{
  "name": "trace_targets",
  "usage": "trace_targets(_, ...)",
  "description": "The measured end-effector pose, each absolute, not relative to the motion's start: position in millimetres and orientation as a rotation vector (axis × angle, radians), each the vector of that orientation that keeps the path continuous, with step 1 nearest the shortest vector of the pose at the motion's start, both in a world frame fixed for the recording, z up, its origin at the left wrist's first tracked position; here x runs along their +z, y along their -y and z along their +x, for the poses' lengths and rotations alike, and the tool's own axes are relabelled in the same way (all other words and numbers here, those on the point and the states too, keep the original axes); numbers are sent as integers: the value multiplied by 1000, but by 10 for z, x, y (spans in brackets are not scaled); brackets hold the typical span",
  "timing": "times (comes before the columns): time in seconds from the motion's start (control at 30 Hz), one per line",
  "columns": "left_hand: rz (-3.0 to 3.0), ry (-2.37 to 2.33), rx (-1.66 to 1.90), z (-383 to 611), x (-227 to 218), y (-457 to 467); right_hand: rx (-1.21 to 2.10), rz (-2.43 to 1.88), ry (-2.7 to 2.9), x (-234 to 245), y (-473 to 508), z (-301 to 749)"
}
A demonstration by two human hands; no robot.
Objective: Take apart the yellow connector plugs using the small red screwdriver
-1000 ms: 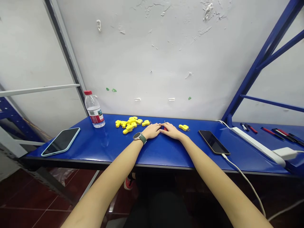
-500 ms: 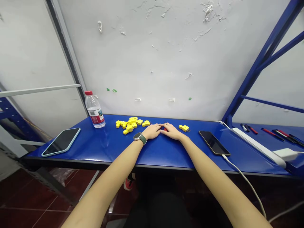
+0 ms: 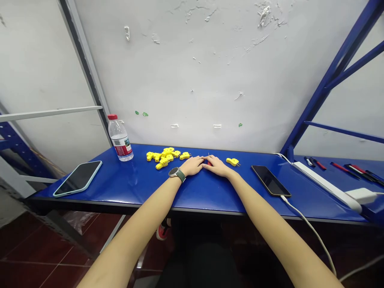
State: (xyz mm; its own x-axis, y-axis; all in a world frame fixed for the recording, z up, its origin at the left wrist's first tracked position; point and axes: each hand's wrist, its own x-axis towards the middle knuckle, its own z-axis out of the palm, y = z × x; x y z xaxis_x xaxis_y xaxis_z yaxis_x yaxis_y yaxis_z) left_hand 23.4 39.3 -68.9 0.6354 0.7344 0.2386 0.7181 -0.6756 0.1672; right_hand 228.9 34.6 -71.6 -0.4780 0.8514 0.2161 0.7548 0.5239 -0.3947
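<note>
My left hand (image 3: 193, 165), with a watch (image 3: 174, 172) on its wrist, lies flat on the blue table (image 3: 132, 188), palm down. Beside it my right hand (image 3: 218, 166) rests the same way, and the fingertips of both meet. A small red thing (image 3: 209, 163) with a thin dark tip shows partly from under my right hand's fingers; the rest is hidden. Left of my left hand is a loose heap of yellow two-pin plugs (image 3: 167, 153), with one plug (image 3: 185, 155) just behind the hand. Another yellow plug (image 3: 232, 161) lies alone beyond my right hand, pins pointing right.
A water bottle (image 3: 120, 140) with a red cap and a phone (image 3: 78, 179) in a light blue case stand and lie at left. On the right are a charging phone (image 3: 270, 181), a white power strip (image 3: 327, 186) and several pens (image 3: 345, 169). A white wall (image 3: 192, 72) rises behind.
The view has shifted very slightly. Both hands, the plugs and the other things stay where they were.
</note>
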Motion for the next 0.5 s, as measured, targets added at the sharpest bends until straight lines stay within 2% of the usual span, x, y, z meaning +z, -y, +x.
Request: trace_targets(0.5,2797,-1255,457,246,-655,-353,349,-1306,2386,-730,-352,2283)
